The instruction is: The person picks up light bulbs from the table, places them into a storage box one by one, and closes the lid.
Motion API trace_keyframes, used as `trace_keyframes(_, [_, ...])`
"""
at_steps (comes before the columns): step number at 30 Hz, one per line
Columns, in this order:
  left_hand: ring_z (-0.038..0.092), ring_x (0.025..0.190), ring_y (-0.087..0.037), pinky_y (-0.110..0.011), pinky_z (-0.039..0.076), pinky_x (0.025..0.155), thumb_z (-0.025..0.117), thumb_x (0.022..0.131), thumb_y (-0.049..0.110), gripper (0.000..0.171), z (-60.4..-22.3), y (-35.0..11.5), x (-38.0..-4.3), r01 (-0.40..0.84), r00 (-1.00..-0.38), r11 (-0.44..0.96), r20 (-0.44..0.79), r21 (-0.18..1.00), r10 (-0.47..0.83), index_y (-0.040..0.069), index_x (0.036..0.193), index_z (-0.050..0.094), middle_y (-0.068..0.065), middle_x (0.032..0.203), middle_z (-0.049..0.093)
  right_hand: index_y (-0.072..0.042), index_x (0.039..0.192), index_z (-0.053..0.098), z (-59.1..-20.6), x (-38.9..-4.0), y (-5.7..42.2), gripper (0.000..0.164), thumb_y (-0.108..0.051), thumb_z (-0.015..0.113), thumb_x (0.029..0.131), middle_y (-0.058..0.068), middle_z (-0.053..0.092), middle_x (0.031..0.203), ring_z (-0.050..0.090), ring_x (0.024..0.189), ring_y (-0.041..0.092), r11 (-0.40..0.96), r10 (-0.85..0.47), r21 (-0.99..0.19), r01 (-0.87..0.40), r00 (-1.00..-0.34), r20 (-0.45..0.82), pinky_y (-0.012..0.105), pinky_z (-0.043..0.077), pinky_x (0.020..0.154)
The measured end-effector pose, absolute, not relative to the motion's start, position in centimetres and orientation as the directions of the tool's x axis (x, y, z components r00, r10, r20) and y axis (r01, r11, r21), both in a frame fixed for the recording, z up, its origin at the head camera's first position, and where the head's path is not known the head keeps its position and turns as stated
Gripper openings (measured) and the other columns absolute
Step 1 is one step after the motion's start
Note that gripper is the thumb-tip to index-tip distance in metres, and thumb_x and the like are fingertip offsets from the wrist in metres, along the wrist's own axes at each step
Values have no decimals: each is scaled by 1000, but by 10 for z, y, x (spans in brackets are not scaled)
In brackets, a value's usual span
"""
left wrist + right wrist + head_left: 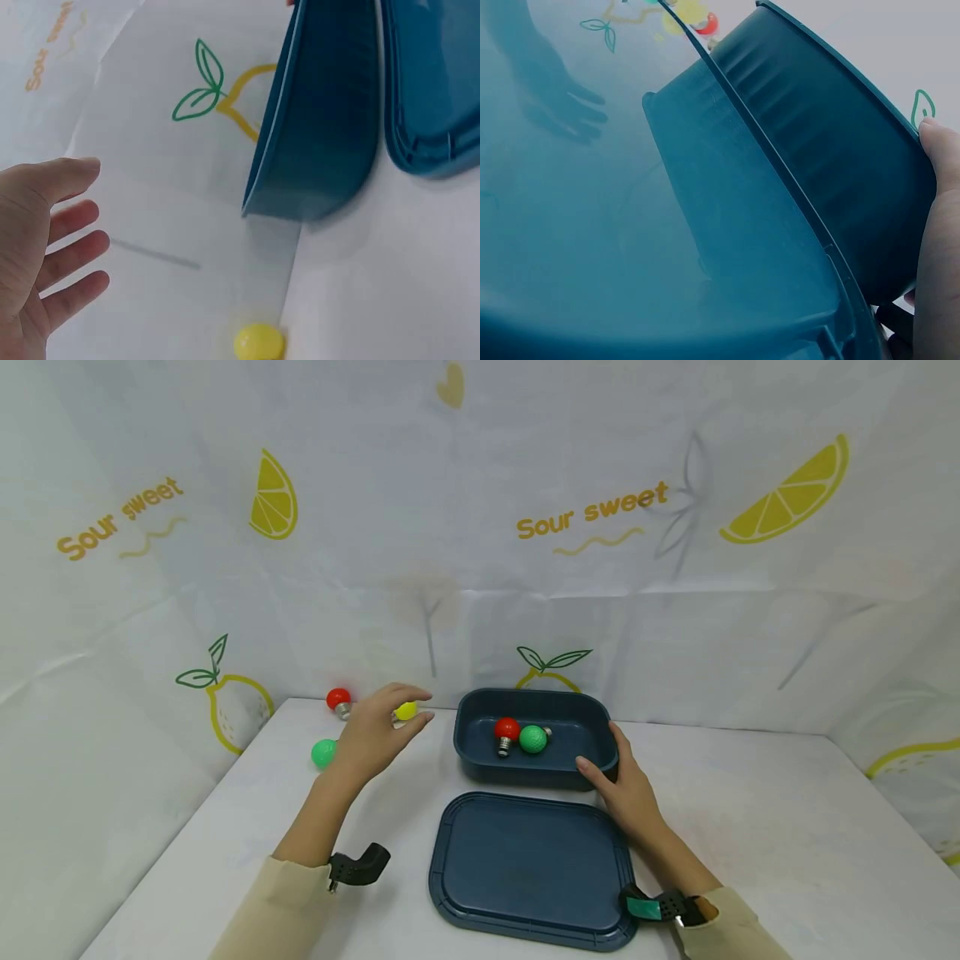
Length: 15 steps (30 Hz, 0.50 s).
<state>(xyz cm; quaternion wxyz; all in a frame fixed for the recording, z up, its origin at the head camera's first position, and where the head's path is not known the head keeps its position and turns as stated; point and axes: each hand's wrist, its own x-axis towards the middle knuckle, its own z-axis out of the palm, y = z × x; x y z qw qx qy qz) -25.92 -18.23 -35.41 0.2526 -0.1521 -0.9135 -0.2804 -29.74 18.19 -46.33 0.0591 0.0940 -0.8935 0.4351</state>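
Observation:
My left hand (372,727) is raised over the left part of the table, thumb and fingers parted and nothing between them. Partly hidden behind it is a yellow bulb (407,711), also seen in the left wrist view as a yellow ball (259,343). With my right hand (632,789) I grip the right end of a dark blue box (480,767), the thumb over its front rim. Inside the box lie a red bulb (507,728) and a green bulb (533,739), both with metal screw bases.
Left of my left hand, another red bulb (338,697) lies near the table's back edge and another green bulb (324,753) lies closer. A dark blue lid (532,868) lies flat in front of the box. A printed cloth (360,577) hangs behind the table.

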Motion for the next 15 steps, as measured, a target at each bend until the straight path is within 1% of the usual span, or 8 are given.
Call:
trace_keyframes(3, [68, 115, -27, -45, 58, 95, 77, 91, 19, 30, -356, -193, -255, 427, -811, 793, 573, 435, 122, 9, 118, 73, -8, 120, 73, -22, 164, 1, -462, -299, 182, 89, -53, 54, 100, 24, 18, 168, 26, 151, 49, 606, -116, -764, -222, -975, 192, 68, 26, 118])
trace_keyframes(7, [68, 110, -28, -49, 59, 92, 78, 89, 17, 30, -363, -209, -251, 400, -801, 791, 595, 463, 57, 10, 118, 73, -8, 117, 74, -22, 164, 2, -461, -300, 181, 89, -53, 54, 100, 23, 18, 168, 26, 151, 49, 602, -115, -766, -225, -974, 196, 68, 26, 118])
trace_keyframes(10, [67, 108, -28, -50, 58, 90, 78, 90, 17, 30, -368, -221, -249, 369, -808, 801, 589, 472, 25, 11, 118, 73, -7, 115, 74, -23, 164, 2, -461, -299, 181, 88, -53, 54, 100, 23, 17, 168, 26, 151, 49, 598, -112, -771, -218, -976, 189, 69, 26, 118])
trace_keyframes(15, [66, 108, -28, -48, 58, 87, 79, 88, 18, 33, -372, -236, -249, 336, -836, 824, 548, 457, 38, 13, 120, 72, -8, 116, 73, -22, 164, 1, -461, -296, 182, 89, -54, 54, 100, 23, 17, 168, 26, 151, 49, 607, -110, -768, -203, -979, 172, 69, 27, 117])
